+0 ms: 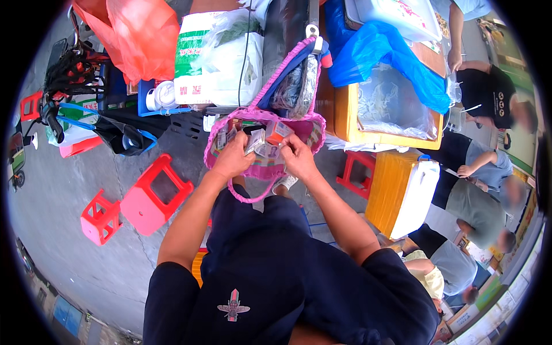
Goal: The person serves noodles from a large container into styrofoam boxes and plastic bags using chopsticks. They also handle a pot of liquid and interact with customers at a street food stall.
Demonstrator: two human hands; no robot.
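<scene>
A pink woven bag (264, 115) hangs in front of me with its mouth facing up. Inside it lie loose banknotes (269, 151) and an orange-and-white small box (278, 131). My left hand (234, 157) grips a folded wad of banknotes (255, 141) over the bag's opening. Across from it, my right hand (298, 156) is at the bag's right side, thumb and fingers drawn together; whether anything thin is pinched there is hidden. One bag handle (250, 199) droops toward my legs, while the other is hooked up on the stall.
A yellow foam box (399, 140) lined with plastic stands right, under a blue plastic bag (379, 51). Red stools (157, 194) are on the ground at left. White printed sacks (215, 82) and a red plastic bag (133, 39) lie ahead. Several people (478, 211) are at right.
</scene>
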